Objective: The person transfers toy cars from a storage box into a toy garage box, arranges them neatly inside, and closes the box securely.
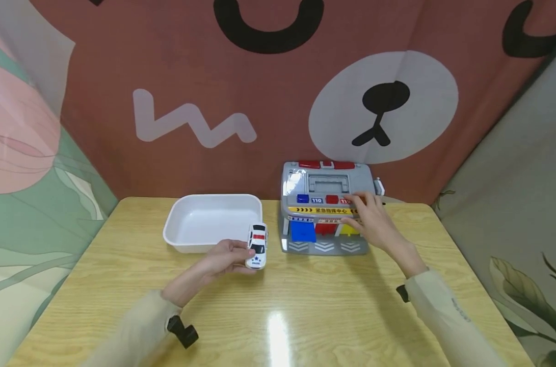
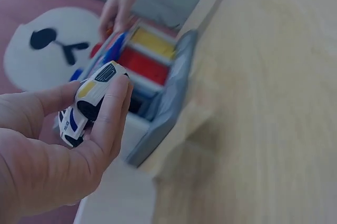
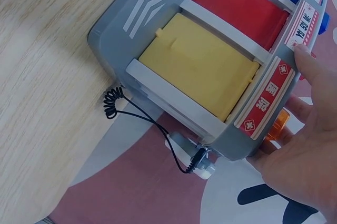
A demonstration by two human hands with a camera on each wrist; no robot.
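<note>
My left hand (image 1: 226, 256) holds a white toy police car (image 1: 257, 245) between thumb and fingers, above the table and in front of the white bin's right corner. In the left wrist view, the car's side with a yellow patch shows. A grey toy garage (image 1: 296, 184) stands to the right. My right hand (image 1: 374, 220) grips its top front edge, with the thumb on the front sign and fingers by an orange button (image 3: 278, 124). The blue door (image 1: 303, 232) is swung outward and up. The red door (image 3: 239, 9) and yellow door (image 3: 200, 66) are down.
A white plastic bin (image 1: 209, 221) sits left of the garage. On the garage's right side hangs a small white toy piece (image 3: 189, 155) with a coiled black cord (image 3: 111, 103). A patterned cloth (image 1: 190, 168) rises behind the wooden table (image 1: 222, 316).
</note>
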